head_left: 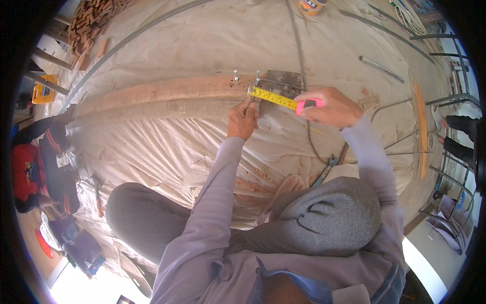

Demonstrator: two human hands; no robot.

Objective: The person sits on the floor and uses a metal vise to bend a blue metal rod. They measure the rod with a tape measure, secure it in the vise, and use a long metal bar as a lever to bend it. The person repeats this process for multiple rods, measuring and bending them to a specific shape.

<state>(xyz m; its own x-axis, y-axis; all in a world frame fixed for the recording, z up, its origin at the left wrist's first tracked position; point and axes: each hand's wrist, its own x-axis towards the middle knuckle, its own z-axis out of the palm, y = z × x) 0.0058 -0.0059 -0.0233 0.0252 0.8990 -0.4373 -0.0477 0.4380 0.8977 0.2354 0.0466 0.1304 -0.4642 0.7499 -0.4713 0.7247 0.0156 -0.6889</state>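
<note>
A long wooden beam (162,91) lies across a white plastic sheet (167,152), with a dark metal plate (283,81) at its right end and two upright bolts (236,76) beside the plate. My right hand (329,107) grips a pink tape measure case (309,104); its yellow blade (273,97) stretches left to the beam's edge. My left hand (243,120) pinches something small against the beam just below the blade's tip; what it holds is hidden by the fingers.
Pliers (326,167) lie on the sheet by my right knee. Thin steel rods (382,68) and a wooden strip (420,126) lie at right. A can (311,6) stands at the far edge. Another person in red (30,172) crouches at left. Stacked wood pieces (93,20) sit top left.
</note>
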